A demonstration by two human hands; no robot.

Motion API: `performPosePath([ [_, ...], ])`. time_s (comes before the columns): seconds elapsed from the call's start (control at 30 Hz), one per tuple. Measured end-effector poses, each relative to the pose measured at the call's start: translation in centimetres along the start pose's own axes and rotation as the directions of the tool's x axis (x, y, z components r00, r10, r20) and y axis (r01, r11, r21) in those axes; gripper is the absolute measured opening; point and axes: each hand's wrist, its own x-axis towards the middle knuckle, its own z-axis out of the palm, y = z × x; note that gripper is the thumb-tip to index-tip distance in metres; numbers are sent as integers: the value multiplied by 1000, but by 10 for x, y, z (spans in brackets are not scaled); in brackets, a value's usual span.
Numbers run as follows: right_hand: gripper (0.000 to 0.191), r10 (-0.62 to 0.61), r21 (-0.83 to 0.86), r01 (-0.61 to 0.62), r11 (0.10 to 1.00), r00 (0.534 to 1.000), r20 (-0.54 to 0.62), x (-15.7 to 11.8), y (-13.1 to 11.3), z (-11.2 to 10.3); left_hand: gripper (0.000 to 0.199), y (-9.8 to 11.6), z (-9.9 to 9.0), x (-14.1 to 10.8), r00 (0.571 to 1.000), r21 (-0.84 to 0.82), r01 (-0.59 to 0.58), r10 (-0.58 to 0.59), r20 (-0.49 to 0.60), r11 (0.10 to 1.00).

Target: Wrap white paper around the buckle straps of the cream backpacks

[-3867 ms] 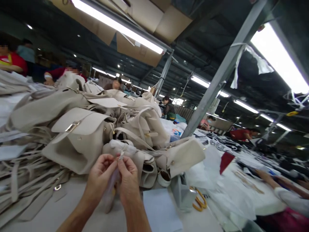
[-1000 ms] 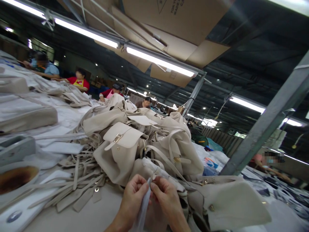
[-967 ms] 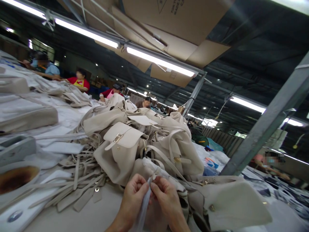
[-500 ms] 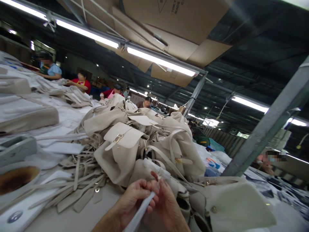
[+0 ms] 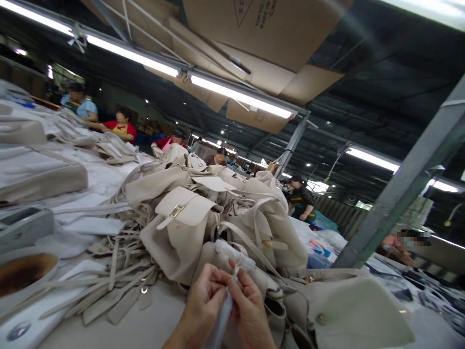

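Whitish, half-transparent material is hanging down as a narrow strip (image 5: 223, 315) between the two bare hands, in front of the heap of beige bags. The fingers of the left hand (image 5: 203, 301) are closing narrowly around the upper end of the strip, and the right hand (image 5: 250, 305) is pinching just beside, between thumb and fingers, where a small pale tip (image 5: 237, 269) is showing above. What exactly is lying inside the pinch I cannot tell, because the fingertips are covering it. Behind them, a white wrapping (image 5: 223, 247) is lying on the nearest bag part, and whether the strip is joining it is also not clear. For good work, I think, both hands should be pressing lightly and evenly, since such thin material is probably creasing or tearing easily. One hand should be holding firm while the other is making the small movement, and the lower end should be hanging free, without twisting. The wrists should be staying clear of the buckled bag (image 5: 181, 213) and of the loose straps (image 5: 109, 286), which are spreading over the desk (image 5: 145, 325) at the left, because a metal buckle (image 5: 177, 210) could be catching the strip or scratching the beige surface.
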Motion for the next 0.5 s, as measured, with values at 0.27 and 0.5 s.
performPosePath([
  [0.27,63,47,-28,-47,999,999,14,0,-6,-2,19,1,-2,-1,996,99,-87,87,8,991],
  [0.5,64,56,-131,-42,990,993,106,5,3,-9,7,1,-5,-6,977,334,-189,211,-32,923],
])
